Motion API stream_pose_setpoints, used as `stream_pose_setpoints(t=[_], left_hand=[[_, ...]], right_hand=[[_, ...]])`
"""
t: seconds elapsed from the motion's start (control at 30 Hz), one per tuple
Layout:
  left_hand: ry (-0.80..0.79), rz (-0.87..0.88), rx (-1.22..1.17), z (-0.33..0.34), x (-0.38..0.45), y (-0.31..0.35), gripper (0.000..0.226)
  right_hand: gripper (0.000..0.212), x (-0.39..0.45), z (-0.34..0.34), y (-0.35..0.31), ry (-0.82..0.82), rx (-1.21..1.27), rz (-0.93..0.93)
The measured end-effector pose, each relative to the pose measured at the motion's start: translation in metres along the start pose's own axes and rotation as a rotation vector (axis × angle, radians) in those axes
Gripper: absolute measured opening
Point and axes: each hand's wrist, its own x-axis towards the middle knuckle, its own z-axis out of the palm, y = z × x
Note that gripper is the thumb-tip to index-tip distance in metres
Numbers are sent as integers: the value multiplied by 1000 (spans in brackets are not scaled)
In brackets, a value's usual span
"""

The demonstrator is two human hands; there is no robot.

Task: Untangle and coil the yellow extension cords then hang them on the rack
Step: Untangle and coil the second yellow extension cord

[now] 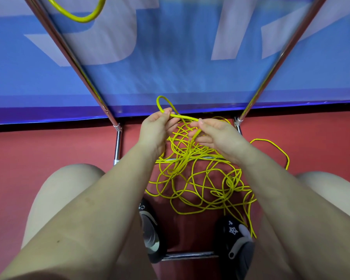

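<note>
Between your knees, on the red floor [49, 150], the yellow extension cord [200, 178] lies in a loose tangle across the lower bar of the chrome rack [117, 144]. Your left hand [157, 128] is closed on the cord, pinching it at the fingertips, with a small loop standing up above the pinch. Your right hand [218, 136] is closed on the same strand just beside it, thumb on top, and a bundle of strands drops from under that hand into the tangle. One long loop of the cord trails out to the right on the floor. The rack's two chrome posts rise in front of a blue banner [170, 77]. A second yellow cord loop [83, 17] hangs at the upper left. Your dark shoes [236, 239] stand below the tangle.
</note>
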Motion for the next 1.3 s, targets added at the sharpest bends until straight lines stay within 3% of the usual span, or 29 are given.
stream_pose_setpoints(t=[0.2, 0.4, 0.63, 0.77, 0.9, 1.0, 1.1, 1.17, 1.3], left_hand=[[27, -1, 79, -2, 1, -3, 18], [-53, -82, 158, 0, 0, -7, 15], [-438, -345, 699, 6, -20, -19, 34], [-617, -264, 791, 4, -23, -25, 14], [-669, -128, 890, 4, -22, -24, 20], [-630, -72, 865, 2, -21, -26, 26], [-455, -76, 649, 2, -18, -22, 24], [-325, -61, 514, 2, -15, -15, 22], [-195, -99, 242, 3, -12, -7, 19]], right_hand=[[20, -4, 3, -5, -100, 20, 44], [7, -2, 3, -5, -21, -52, -13], [16, 7, -11, -1, 325, -89, -79], [12, 12, -19, 1, 489, -2, -92], [16, 14, -17, 4, 529, 76, -92], [23, 12, -14, -2, 419, 61, -52], [37, 10, -11, -3, 250, 4, 104], [43, 9, -8, 1, 178, -171, 145], [32, 4, 2, 11, -45, -427, 83]])
